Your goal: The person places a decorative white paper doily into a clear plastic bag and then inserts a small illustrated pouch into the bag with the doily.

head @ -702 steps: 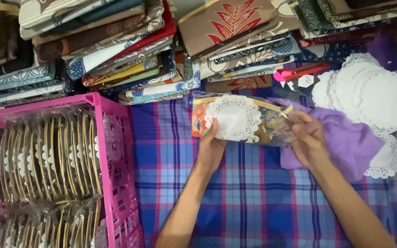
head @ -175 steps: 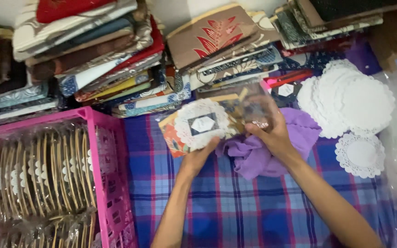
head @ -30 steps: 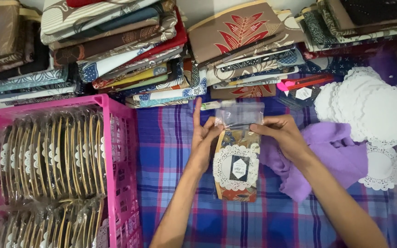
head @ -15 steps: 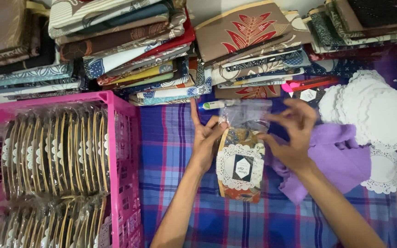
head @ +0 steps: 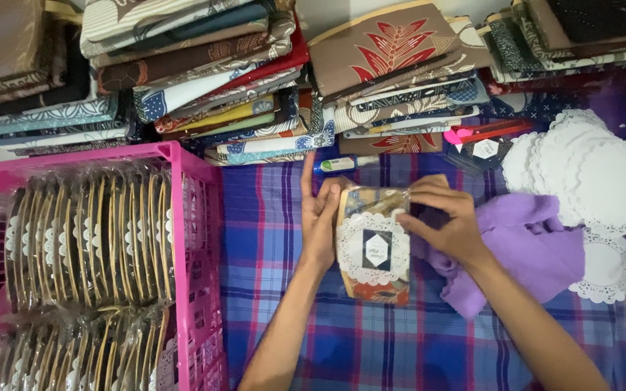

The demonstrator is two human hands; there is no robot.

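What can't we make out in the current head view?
- Packet: what's under the doily and clear wrap; its top edge sits behind the right hand fingers.
- Label print: too small.
- Left hand: palm side hidden against the packet.
- Pink crate: cut off by the left and bottom edges; wrapped pieces show edge-on only.
- Purple cloth: partly under the right forearm.
- Fabric stacks: cropped at the top.
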